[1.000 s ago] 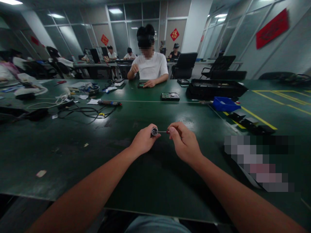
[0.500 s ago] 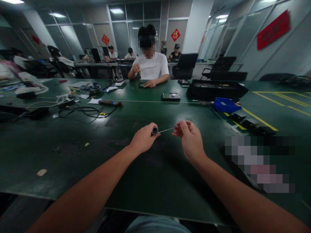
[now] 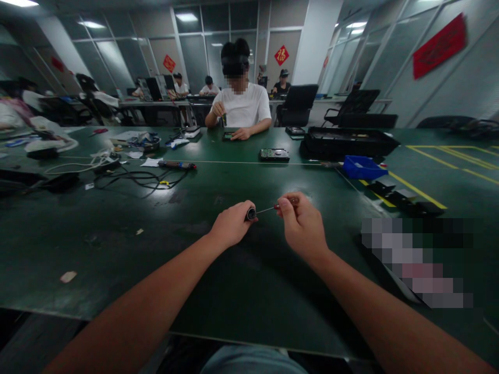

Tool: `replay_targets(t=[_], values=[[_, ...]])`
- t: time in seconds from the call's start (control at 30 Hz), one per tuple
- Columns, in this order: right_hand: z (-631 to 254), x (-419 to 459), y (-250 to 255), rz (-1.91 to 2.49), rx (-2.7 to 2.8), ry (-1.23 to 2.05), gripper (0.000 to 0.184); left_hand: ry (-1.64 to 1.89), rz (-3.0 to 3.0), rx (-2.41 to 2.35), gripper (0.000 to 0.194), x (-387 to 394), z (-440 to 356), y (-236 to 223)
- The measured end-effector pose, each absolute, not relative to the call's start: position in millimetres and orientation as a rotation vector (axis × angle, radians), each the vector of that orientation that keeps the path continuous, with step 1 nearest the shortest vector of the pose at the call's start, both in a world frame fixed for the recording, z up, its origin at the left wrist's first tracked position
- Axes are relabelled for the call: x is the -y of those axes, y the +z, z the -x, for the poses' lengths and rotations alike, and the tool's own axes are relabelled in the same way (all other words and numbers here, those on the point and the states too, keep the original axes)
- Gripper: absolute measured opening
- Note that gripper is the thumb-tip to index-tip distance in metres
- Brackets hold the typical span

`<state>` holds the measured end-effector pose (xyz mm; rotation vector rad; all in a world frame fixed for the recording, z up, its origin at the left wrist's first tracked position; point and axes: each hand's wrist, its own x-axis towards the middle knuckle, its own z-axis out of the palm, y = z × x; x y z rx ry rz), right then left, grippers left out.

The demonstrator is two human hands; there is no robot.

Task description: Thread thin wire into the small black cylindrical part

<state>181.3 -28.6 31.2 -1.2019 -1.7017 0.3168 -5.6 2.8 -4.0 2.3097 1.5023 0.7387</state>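
My left hand (image 3: 233,223) is wrapped round a small dark cylinder (image 3: 251,213), whose round, silver-rimmed open end faces me. Most of the cylinder is hidden by my fingers, so I cannot tell its kind. In my right hand (image 3: 302,223) is a screwdriver (image 3: 293,200) with a reddish-brown handle. Its thin metal shaft points left, and the tip meets the cylinder near its rim; whether it goes inside is too small to tell. Both hands are just above the green table (image 3: 234,291).
Across the table a person in a white shirt (image 3: 245,106) works on a small board. A hard drive (image 3: 274,154), a black tray (image 3: 346,143) and a blue bin (image 3: 363,168) lie ahead. Cables (image 3: 136,179) and a handled tool (image 3: 177,164) are at left, a blurred-out item (image 3: 413,265) at right.
My right hand has turned on the screwdriver and shifted slightly left, so its handle now shows. The cylinder in my left hand has moved slightly right and down.
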Motion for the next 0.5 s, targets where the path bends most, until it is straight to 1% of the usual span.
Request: replay_targets(t=[0.23, 0.43, 0.5], values=[[-185.0, 27.4, 36.5, 1.284, 1.773, 0.178, 0.020, 0.566, -2.351, -1.565, 0.013, -0.9, 3.3, -3.7], [-186.8, 28.0, 37.6, 1.272, 1.745, 0.140, 0.026, 0.525, -2.395, -1.602, 0.011, -0.7, 5.7, -0.8], [-186.5, 28.6, 36.7, 1.230, 1.721, 0.159, 0.026, 0.525, -2.416, -1.600, 0.011, -0.2, 5.3, -0.2]])
